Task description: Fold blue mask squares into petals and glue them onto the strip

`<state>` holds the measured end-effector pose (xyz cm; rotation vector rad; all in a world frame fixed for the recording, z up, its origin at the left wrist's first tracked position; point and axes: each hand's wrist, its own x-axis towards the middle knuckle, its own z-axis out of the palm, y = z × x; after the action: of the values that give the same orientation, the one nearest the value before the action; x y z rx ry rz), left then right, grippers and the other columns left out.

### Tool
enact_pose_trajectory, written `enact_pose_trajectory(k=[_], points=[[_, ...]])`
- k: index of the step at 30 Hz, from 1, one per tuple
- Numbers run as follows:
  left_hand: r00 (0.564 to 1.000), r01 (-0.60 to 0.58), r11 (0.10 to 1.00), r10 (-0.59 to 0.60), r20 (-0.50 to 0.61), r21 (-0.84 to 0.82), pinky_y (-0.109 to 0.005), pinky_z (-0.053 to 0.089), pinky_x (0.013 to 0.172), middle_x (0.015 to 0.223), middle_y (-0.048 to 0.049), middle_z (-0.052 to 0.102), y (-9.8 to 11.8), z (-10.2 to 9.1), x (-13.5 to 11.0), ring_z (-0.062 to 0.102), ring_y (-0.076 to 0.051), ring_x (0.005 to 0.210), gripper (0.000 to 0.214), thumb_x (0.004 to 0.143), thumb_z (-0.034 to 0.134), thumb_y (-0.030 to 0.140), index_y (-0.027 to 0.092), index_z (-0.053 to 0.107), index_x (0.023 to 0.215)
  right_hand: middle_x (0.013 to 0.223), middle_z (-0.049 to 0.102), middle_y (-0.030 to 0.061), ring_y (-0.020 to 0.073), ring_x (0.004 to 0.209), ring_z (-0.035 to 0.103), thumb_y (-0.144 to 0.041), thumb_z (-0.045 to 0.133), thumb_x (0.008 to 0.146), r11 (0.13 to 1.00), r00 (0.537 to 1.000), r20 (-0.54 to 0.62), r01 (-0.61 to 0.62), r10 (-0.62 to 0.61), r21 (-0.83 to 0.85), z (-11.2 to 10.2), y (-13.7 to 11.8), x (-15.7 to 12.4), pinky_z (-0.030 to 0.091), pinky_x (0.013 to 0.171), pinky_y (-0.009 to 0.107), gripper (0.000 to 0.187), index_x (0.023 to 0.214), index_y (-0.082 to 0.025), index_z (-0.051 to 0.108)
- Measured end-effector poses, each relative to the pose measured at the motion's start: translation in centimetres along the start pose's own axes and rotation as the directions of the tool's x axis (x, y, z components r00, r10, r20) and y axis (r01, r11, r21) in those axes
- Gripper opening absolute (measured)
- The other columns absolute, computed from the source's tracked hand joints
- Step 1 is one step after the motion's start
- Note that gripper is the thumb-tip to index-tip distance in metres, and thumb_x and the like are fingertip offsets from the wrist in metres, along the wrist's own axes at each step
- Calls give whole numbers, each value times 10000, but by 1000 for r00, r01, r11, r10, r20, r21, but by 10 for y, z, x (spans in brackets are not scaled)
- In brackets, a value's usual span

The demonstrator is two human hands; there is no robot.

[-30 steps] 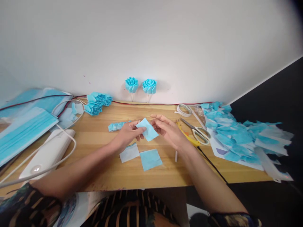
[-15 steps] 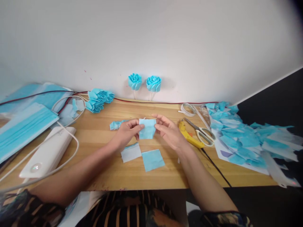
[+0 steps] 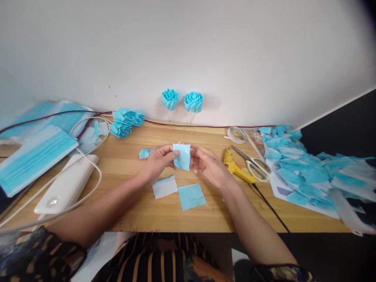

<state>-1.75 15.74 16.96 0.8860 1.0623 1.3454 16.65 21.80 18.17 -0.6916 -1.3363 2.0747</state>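
A small light-blue square of mask fabric (image 3: 182,156) is held up over the middle of the wooden table (image 3: 141,213). My left hand (image 3: 158,161) pinches its left edge. My right hand (image 3: 207,163) pinches its right edge, fingers curled. Just below the hands lie a white fabric square (image 3: 164,187) and a blue fabric square (image 3: 191,196), side by side on the table. A small folded blue piece (image 3: 145,152) lies behind my left hand.
Two blue fabric roses (image 3: 181,100) stand on sticks against the wall; more blooms (image 3: 125,121) lie at the left. A yellow glue gun (image 3: 236,168), scissors (image 3: 253,163) and tape (image 3: 236,134) sit right, beside a pile of blue scraps (image 3: 305,170). Face masks (image 3: 32,156) and a white device (image 3: 67,184) lie left.
The blue square was first held in my left hand alone, tilted flat. My right hand has closed on its other edge, and the piece is now narrower and upright between both hands.
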Motion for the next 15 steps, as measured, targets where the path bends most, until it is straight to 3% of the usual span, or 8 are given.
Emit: enact_pose_trajectory(k=[6, 15], points=[[999, 10, 1000, -11, 36, 13, -256, 564, 596, 696, -6, 634, 2, 3, -3, 592, -116, 634, 347, 698, 806, 440, 129, 670, 770, 840, 617, 0, 116, 710, 506, -346, 733, 810, 977, 999, 29, -8, 15, -215, 1, 2, 0, 381, 582, 227, 365, 1160, -246, 705], [999, 30, 1000, -30, 41, 4, -250, 543, 575, 647, -7, 637, 3, -1, -2, 594, -115, 593, 349, 737, 769, 468, 136, 667, 705, 775, 606, -17, 114, 679, 498, -266, 752, 745, 994, 997, -71, -26, 18, -109, -3, 5, 1, 395, 627, 251, 240, 979, -213, 742]])
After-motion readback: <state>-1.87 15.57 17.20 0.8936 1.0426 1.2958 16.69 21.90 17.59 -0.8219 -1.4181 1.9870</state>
